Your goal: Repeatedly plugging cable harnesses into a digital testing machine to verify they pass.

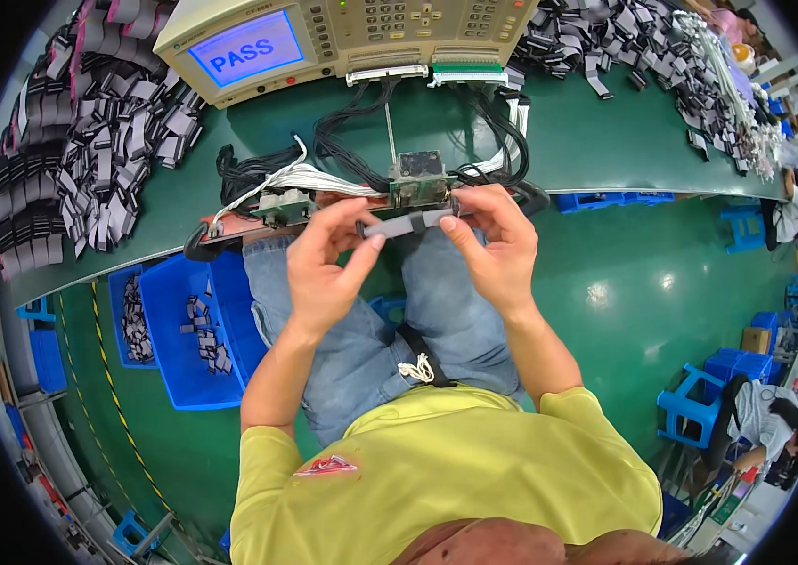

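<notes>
A short grey flat ribbon cable (391, 228) with black connectors is stretched level between my two hands, just above the table's front edge. My left hand (328, 268) pinches its left end between thumb and fingers. At the other end, my right hand (496, 247) closes on the right connector, which the fingertips partly cover. Another black connector sits along the strip between the hands. Directly beyond the cable stands a small dark test fixture (420, 169), fed by black and white wires. To its left is a second, pale connector block (283, 207).
A beige tester (352, 47) with a lit screen stands at the back of the green table (606, 141). Ribbon cables (126, 132) lie heaped at left, with another cable pile (606, 42) at right. Below left, a blue bin (168, 330) holds more cables. Other people sit far right.
</notes>
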The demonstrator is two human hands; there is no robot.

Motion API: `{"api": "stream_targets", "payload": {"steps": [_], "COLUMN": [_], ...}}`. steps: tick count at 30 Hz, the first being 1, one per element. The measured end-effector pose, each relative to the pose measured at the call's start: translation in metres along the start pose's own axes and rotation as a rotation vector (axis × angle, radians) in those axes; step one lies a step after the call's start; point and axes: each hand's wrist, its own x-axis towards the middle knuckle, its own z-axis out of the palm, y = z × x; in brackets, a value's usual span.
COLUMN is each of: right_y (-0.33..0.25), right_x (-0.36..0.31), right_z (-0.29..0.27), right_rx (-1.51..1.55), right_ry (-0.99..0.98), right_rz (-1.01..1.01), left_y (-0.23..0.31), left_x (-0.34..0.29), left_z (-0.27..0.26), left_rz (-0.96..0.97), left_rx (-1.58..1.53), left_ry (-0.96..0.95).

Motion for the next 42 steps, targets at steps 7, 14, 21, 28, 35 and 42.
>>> {"api": "stream_targets", "payload": {"steps": [7,14,21,28,35,42], "right_y": [-0.017,-0.006,-0.015,0.004,0.000,0.007], "right_x": [-0.016,-0.023,0.000,0.005,0.005,0.009], "right_z": [0.002,-0.013,-0.025,-0.009,0.001,0.005], "right_rx": [0.082,-0.135,-0.283,-0.341,-0.396,-0.439], "right_ry": [-0.179,-0.262,-0.183,0.010,0.115,0.121], "right_rz": [-0.193,-0.191,-0.161,-0.301,-0.284,-0.300], "left_y": [-0.014,-0.038,-0.033,-0.032,-0.025,-0.026], "left_x": [-0.010,-0.016,-0.014,-0.010,-0.003,0.001], "left_z": [0.024,0.021,-0.002,0.002,0.009,0.010], "left_rz": [-0.050,-0.139,-0.037,0.168,0.268,0.359], "left_rx": [0.015,-0.437,-0.268,0.087,0.286,0.392], "left_ry": [-0.388,-0.302,-0.104,0.032,0.129,0.181]}}
